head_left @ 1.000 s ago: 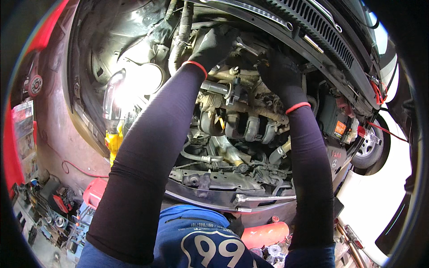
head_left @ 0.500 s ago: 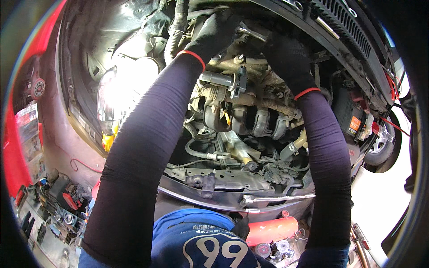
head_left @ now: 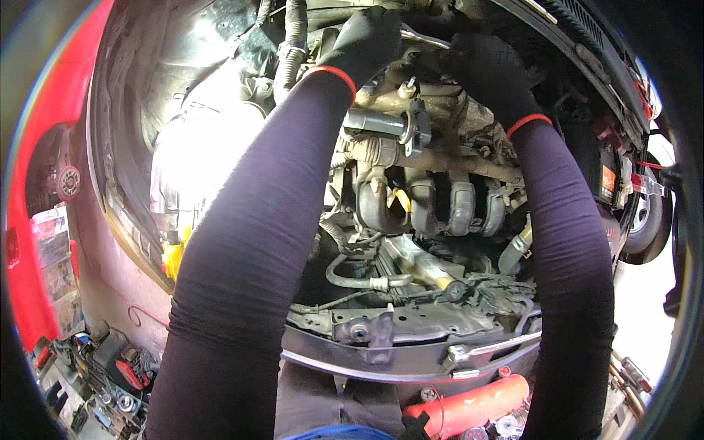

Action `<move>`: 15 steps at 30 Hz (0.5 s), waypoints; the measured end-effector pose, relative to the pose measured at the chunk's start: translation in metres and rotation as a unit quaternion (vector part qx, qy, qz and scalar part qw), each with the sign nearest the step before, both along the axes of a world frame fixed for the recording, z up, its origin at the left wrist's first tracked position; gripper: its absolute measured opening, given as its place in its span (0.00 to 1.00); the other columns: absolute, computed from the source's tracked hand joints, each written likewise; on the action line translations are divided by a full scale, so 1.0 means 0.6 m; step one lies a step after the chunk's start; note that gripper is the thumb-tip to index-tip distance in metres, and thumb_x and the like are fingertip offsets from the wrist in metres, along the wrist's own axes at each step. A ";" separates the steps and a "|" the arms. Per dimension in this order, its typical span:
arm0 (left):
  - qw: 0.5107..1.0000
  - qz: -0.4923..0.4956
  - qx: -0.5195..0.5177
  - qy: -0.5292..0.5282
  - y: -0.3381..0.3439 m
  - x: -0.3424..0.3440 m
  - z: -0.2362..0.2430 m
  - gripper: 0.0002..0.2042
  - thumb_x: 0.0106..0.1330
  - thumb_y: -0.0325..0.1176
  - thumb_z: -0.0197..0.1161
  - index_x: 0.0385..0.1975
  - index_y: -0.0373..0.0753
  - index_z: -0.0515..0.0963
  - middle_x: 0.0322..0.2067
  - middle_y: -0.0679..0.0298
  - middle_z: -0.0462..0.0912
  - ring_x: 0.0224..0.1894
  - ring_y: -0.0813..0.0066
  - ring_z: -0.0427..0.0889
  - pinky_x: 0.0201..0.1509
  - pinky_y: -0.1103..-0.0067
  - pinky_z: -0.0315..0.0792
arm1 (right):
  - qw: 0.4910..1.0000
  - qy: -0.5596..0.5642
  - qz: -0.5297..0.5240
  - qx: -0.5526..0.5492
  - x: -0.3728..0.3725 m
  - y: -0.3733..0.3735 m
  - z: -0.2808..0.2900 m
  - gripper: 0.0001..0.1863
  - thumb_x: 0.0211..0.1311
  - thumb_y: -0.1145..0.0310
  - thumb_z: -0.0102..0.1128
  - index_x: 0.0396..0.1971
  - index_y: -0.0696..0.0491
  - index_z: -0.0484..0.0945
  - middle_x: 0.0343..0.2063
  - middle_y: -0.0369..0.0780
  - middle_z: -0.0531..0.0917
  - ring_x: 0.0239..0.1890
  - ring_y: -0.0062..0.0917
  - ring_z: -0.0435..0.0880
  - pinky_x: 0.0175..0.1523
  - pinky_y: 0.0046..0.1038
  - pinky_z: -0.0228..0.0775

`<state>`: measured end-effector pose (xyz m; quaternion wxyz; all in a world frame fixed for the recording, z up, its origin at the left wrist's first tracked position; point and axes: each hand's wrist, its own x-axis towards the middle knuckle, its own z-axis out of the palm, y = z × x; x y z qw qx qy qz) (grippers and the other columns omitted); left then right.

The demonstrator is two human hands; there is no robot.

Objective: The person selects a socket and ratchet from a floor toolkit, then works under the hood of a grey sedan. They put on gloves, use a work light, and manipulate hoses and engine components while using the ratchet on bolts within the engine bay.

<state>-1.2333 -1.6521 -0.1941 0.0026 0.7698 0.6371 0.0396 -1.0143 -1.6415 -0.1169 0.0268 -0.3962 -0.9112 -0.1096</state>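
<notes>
Both my hands wear dark gloves with red cuffs and reach deep over the back of a car's engine. A shiny metal wrench (head_left: 427, 38) spans the gap between them. My right hand (head_left: 490, 70) is closed around the wrench's right end. Near its other end is my left hand (head_left: 369, 44), whose fingers are hidden in shadow and behind the hand. Just below my hands, an ignition coil (head_left: 378, 125) with a dark connector head lies across the engine, close to a small upright bolt-like fitting (head_left: 408, 89). Ribbed dark intake pipes (head_left: 460, 207) curve down nearer me.
A ratchet (head_left: 462, 357) lies on the front panel (head_left: 411, 323). Bright light glares from the left near the headlamp. A ribbed hose (head_left: 293, 44) rises beside my left hand. Below the bumper is a red cylinder (head_left: 484, 405); tools (head_left: 117, 400) crowd the lower left.
My view has shifted, so the engine sits lower and further right. The wrench has swung to a flatter angle between my hands, which remain at the back of the engine.
</notes>
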 end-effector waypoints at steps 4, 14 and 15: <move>0.998 -0.006 0.032 0.060 -0.001 0.012 0.016 0.25 0.74 0.56 0.56 0.48 0.39 0.84 0.45 0.56 0.86 0.48 0.59 0.86 0.46 0.68 0.80 | 0.999 -0.007 0.030 0.041 -0.009 0.005 -0.002 0.13 0.67 0.58 0.61 0.38 0.52 0.85 0.31 0.49 0.86 0.37 0.47 0.87 0.45 0.48 0.79; 0.994 0.056 0.071 -0.065 0.006 0.018 0.003 0.11 0.70 0.35 0.58 0.39 0.39 0.88 0.39 0.53 0.90 0.43 0.62 0.91 0.42 0.67 0.83 | 0.995 -0.051 0.064 0.049 0.006 0.040 0.001 0.17 0.67 0.55 0.64 0.41 0.54 0.84 0.35 0.51 0.85 0.40 0.47 0.86 0.47 0.47 0.77; 0.985 0.098 0.084 -0.115 0.004 0.019 0.003 0.11 0.69 0.34 0.58 0.39 0.38 0.88 0.40 0.52 0.90 0.42 0.61 0.91 0.42 0.67 0.84 | 0.993 -0.054 0.088 0.053 0.004 0.059 -0.003 0.17 0.67 0.55 0.64 0.42 0.55 0.84 0.35 0.51 0.85 0.40 0.47 0.86 0.47 0.47 0.77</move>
